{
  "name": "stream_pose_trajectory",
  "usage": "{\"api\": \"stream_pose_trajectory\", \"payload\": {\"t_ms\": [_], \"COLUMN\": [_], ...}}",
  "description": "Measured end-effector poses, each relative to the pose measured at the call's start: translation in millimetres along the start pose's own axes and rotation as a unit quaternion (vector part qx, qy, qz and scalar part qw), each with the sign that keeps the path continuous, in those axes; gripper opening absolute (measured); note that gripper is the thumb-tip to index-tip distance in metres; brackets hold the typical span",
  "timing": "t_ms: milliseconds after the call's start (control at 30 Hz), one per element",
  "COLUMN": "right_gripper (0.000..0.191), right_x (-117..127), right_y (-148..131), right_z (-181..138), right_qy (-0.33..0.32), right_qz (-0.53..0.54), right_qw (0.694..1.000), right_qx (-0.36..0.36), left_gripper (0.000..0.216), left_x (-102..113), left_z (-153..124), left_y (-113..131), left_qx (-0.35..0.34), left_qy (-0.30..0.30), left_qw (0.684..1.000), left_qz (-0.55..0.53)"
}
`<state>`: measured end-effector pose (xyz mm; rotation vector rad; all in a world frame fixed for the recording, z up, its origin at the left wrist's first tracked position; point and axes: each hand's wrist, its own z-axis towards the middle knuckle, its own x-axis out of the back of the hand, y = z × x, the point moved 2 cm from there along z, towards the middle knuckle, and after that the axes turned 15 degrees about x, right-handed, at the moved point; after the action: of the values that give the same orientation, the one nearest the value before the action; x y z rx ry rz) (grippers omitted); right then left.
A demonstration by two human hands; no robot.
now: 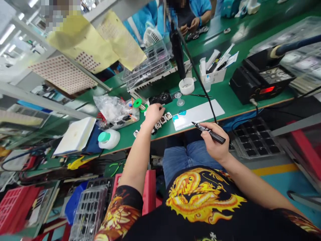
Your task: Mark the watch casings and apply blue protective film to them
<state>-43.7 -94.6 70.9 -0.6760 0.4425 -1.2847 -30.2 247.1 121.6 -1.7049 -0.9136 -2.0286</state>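
Note:
My right hand (216,140) is closed round a black marker (210,132), its uncapped tip pointing left above the bench's front edge. Under and beside that tip lies a white board (200,115) with two small blue pieces (179,114) at its left end. My left hand (154,113) is over the bench with its fingers curled; whatever it pinches, if anything, is hidden. Right beside it runs a slanting row of several small white parts with dark centres (163,119). Just behind the left hand sits a black device with round parts (162,97).
A white-capped bottle with a green lid (109,138) and a bin of bagged items (112,110) stand left. Behind are a white round dish (186,86), a pen box (213,75) and a hanging black tool (177,50). A black soldering station (258,78) stands right. A co-worker sits opposite.

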Motion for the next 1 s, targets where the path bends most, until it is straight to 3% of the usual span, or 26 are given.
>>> {"api": "stream_pose_trajectory", "payload": {"t_ms": [67, 133, 167, 233, 300, 367, 433, 500, 600, 833, 1000], "right_gripper": [0.023, 0.025, 0.024, 0.021, 0.017, 0.016, 0.014, 0.013, 0.012, 0.014, 0.016], "right_x": [0.1, -1.6, -3.1, -6.8, -11.3, -16.5, -22.5, -28.7, -36.1, -42.9, -66.8], "right_y": [0.5, 1.3, 1.3, -0.1, -2.7, -5.4, -7.4, -8.2, -7.7, -11.5, -8.2], "right_z": [-6.0, -12.3, -14.5, -15.8, -14.1, -11.9, -11.8, -14.2, -19.6, -20.0, -35.1], "right_qy": [0.004, 0.014, 0.018, 0.017, 0.014, 0.012, 0.002, -0.014, -0.034, -0.091, -0.149], "right_qz": [0.023, 0.064, 0.085, 0.116, 0.14, 0.158, 0.164, 0.161, 0.153, 0.103, 0.113], "right_qw": [0.999, 0.994, 0.991, 0.986, 0.982, 0.98, 0.98, 0.981, 0.981, 0.985, 0.975], "right_qx": [-0.036, -0.083, -0.101, -0.119, -0.123, -0.119, -0.114, -0.111, -0.117, -0.106, -0.117], "left_gripper": [0.021, 0.026, 0.029, 0.039, 0.044, 0.045, 0.044, 0.043, 0.042, 0.047, 0.051], "left_x": [6.7, 9.6, 8.2, -0.6, -13.6, -25.0, -32.0, -35.2, -36.9, -44.3, -56.6], "left_z": [-11.5, -37.4, -55.3, -97.0, -138.1, -169.6, -188.2, -196.2, -198.9, -204.1, -216.1], "left_y": [-9.4, -18.6, -21.4, -21.5, -14.5, -5.3, 1.2, 3.6, 1.6, -9.8, -11.5], "left_qx": [0.021, 0.052, 0.073, 0.13, 0.184, 0.217, 0.236, 0.243, 0.239, 0.232, 0.243], "left_qy": [0.009, -0.021, -0.053, -0.119, -0.183, -0.229, -0.249, -0.254, -0.25, -0.215, -0.218], "left_qw": [0.997, 0.965, 0.921, 0.799, 0.704, 0.641, 0.605, 0.594, 0.602, 0.677, 0.656], "left_qz": [-0.074, -0.256, -0.38, -0.575, -0.662, -0.7, -0.718, -0.724, -0.72, -0.664, -0.681]}}
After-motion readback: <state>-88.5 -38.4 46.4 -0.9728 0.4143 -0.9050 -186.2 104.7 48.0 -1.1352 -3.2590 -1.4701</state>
